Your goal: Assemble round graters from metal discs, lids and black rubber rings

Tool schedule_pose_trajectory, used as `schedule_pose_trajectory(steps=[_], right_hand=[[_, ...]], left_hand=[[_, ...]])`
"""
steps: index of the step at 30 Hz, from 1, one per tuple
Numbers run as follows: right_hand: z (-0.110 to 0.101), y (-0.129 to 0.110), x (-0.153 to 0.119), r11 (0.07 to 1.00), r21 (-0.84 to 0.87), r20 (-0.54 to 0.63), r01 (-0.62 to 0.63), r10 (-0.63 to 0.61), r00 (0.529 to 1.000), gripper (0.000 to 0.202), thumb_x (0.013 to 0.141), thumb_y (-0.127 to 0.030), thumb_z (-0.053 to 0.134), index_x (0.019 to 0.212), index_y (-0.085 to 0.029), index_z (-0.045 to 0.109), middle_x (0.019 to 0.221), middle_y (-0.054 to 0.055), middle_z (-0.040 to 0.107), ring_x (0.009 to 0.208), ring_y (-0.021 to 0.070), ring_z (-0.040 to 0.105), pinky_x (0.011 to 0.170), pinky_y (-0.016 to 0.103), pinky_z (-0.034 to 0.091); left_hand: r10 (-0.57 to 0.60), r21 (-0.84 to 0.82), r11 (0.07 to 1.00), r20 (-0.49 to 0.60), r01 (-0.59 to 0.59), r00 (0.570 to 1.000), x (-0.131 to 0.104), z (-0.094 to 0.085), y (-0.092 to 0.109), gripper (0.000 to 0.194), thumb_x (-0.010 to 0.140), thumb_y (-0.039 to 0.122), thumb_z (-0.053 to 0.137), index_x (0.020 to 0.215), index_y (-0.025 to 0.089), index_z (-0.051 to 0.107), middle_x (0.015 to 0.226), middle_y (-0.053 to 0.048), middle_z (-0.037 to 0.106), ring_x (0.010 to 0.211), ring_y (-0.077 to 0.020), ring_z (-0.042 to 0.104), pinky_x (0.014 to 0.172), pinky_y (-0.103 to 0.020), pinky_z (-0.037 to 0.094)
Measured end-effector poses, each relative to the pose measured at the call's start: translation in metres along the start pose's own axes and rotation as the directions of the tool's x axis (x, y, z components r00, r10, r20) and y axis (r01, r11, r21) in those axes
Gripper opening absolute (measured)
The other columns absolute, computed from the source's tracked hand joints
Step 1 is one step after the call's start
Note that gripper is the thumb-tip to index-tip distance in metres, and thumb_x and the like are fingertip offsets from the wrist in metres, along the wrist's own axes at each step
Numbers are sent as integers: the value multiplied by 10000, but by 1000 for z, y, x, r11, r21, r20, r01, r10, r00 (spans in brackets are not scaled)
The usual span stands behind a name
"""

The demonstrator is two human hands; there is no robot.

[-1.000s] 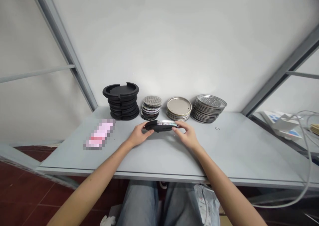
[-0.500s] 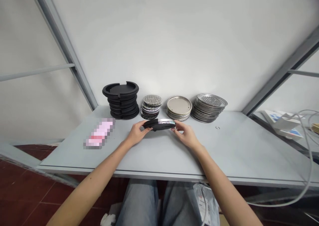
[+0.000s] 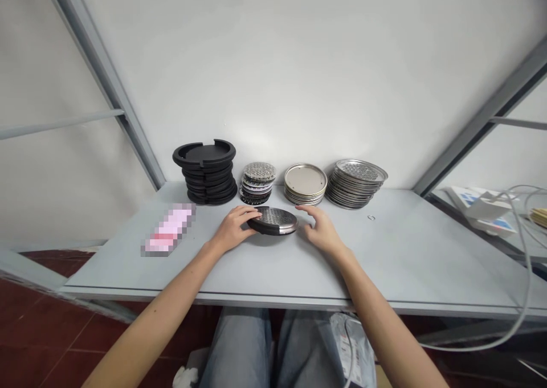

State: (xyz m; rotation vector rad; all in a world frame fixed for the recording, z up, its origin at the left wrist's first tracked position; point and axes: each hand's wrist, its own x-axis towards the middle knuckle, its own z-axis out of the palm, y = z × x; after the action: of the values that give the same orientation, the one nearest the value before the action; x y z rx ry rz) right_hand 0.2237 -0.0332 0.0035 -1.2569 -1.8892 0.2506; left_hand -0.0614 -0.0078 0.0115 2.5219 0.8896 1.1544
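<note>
My left hand [image 3: 233, 229] is closed on the left side of a round textured metal disc [image 3: 277, 217], thumb below and fingers on top. A black ring-shaped holder [image 3: 264, 227] wraps the disc's left part; its silvery edge shows on the right. The disc is held tilted above the table, patterned face up. Just right of it, my right hand [image 3: 321, 229] is open, index finger and thumb apart, not touching the disc. Behind stand a stack of black ring holders [image 3: 209, 174], small patterned discs [image 3: 258, 184], plain metal lids [image 3: 305, 184] and larger patterned metal discs [image 3: 356, 184].
A blurred pink item [image 3: 168, 230] lies on the grey table [image 3: 273, 274] at left. A small metal ring [image 3: 371, 217] lies at right. A white cable [image 3: 527, 262] loops past the table's right end. Metal frame posts [image 3: 478, 111] flank the wall.
My right hand has let go of the disc and moved slightly right, fingers now apart. The disc and holder have tipped, so the patterned top face now shows.
</note>
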Motion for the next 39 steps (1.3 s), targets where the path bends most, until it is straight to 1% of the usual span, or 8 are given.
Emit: schedule_pose_trajectory(steps=[5,8,11,14,20,26,34,39], right_hand=[[3,-23,-4,966,126,157,224,-242,957,695,654,-126,592,1335,-220,488,1418,106,451,1305,284,418,1093,486,342],[11,-29,-5,949,121,147,290,-307,940,625,716,-206,639,1326,-232,506,1391,107,489,1284,279,445,1070,485,372],[17,-27,-4,924,101,160,369,-381,911,477,820,-218,575,1294,-257,545,1314,87,573,1250,262,489,1043,495,396],[17,-23,-4,909,95,181,405,-416,891,412,877,-239,539,1287,-263,554,1247,77,627,1215,252,525,1011,487,427],[6,-19,-4,910,42,144,413,-415,898,413,885,-224,522,1295,-269,549,1249,80,626,1197,248,544,992,480,451],[-30,-8,-21,909,-61,213,413,-393,895,412,876,-225,517,1282,-283,563,1244,70,632,1185,258,561,982,468,478],[-102,39,-78,903,-345,186,256,-201,962,447,874,-246,489,1319,-276,512,1304,76,587,1199,272,554,994,481,483],[-125,62,-88,905,-382,190,188,-123,974,454,825,-353,610,1268,-267,556,1314,96,575,1193,294,557,956,451,524]], left_hand=[[38,43,998,12,-38,999,-1,2,1,402,739,280,758,1128,249,661,1126,-87,648,1062,-244,572,957,-446,449],[25,47,999,14,-26,1000,-2,3,3,422,710,304,781,1115,260,670,1108,-82,656,1041,-248,576,939,-446,457],[16,40,999,14,-17,1000,-1,4,6,416,702,318,785,1098,256,675,1090,-76,661,1031,-250,572,931,-444,459],[1,24,1000,22,-1,1000,0,4,9,456,681,326,796,1110,243,662,1089,-74,655,1042,-253,563,942,-432,456],[-77,55,996,80,72,994,-1,1,11,744,666,383,789,1330,243,484,1320,-105,499,1218,-290,460,1057,-458,374],[-111,73,992,142,102,984,-7,0,9,695,730,349,728,1357,240,448,1362,-119,453,1247,-296,442,1075,-465,363],[-102,63,994,149,94,984,-6,7,5,456,828,319,618,1264,211,538,1273,-109,529,1169,-253,512,1046,-424,406],[-116,25,993,140,114,983,-6,8,2,361,885,372,551,1204,205,583,1226,-101,569,1137,-240,536,1025,-413,421]])
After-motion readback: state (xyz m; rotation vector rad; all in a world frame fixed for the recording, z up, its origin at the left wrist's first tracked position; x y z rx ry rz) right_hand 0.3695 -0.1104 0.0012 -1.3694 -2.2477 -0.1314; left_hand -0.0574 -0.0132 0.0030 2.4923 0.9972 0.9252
